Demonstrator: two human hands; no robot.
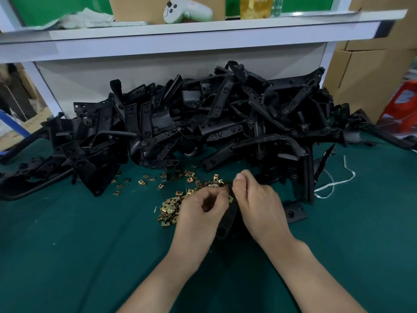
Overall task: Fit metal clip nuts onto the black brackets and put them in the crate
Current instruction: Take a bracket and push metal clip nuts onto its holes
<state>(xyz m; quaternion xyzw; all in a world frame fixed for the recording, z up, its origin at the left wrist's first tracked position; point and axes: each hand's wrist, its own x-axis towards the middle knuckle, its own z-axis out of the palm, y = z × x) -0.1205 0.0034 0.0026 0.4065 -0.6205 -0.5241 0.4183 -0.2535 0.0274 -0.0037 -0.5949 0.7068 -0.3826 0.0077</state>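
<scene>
Both forearms reach in from 6 o'clock and meet over the middle of the green tabletop (79, 256). The left grip (203, 208) lies knuckles up, its fingers curled and drawn to the thumb in a pinch at the far end of the held bracket (228, 219). One brass-coloured clip nut (230, 199) shows at that spot, but I cannot tell whether the pinch has it. The right grip (257, 206) sits at 3 o'clock of the left, thumb (240, 178) pointing toward 12 o'clock. Its fingers are wrapped out of sight round the same bracket, so it is grasping that one piece, which runs between the two grips. One more flat bracket piece (294, 212) lies alone just at 3 o'clock of the right grip. The pile of black brackets (203, 123) fills the tabletop at 12 o'clock, far too tangled to count. The loose clip nuts (170, 208) are scattered from 9 to 11 o'clock of the left grip, dozens of them, densest just beside its knuckles. One white string (334, 182) trails at 2 o'clock. On the white shelf (203, 30) beyond the pile stand one white controller (187, 11) and one amber bottle (256, 6). Cardboard boxes (365, 75) are stacked at the far right.
</scene>
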